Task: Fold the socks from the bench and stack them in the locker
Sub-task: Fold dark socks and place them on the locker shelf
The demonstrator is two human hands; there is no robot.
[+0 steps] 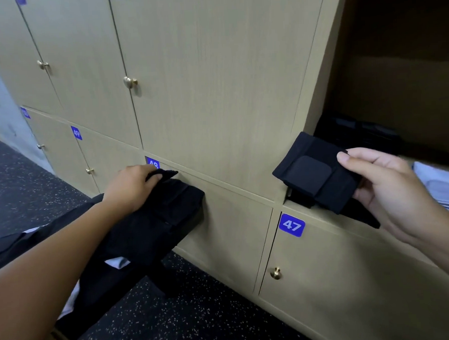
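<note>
A wall of light wood locker doors (213,79) with brass knobs and blue number plates fills the background above a dark speckled floor (18,185). At the far right, one locker (395,77) stands open with a dark interior.

The right hand (390,187) pinches a folded black sock bundle (317,175) between thumb on top and fingers below. The bundle is held in the air just in front of the open locker's lower edge, above the plate marked 47 (292,225). Further dark folded items (356,131) lie inside the locker, behind the bundle; details are too dim to tell. Light blue cloth (442,184) lies at the right edge, beyond the right hand.

The left hand (130,185) rests palm down on a black bench (153,225), fingers curled closed on a loose black sock (164,174) at the bench's far end. The bench runs from near left toward the lockers, ending just beside the door marked 48 (153,163). A patch of white cloth (117,262) shows under the left forearm.
</note>
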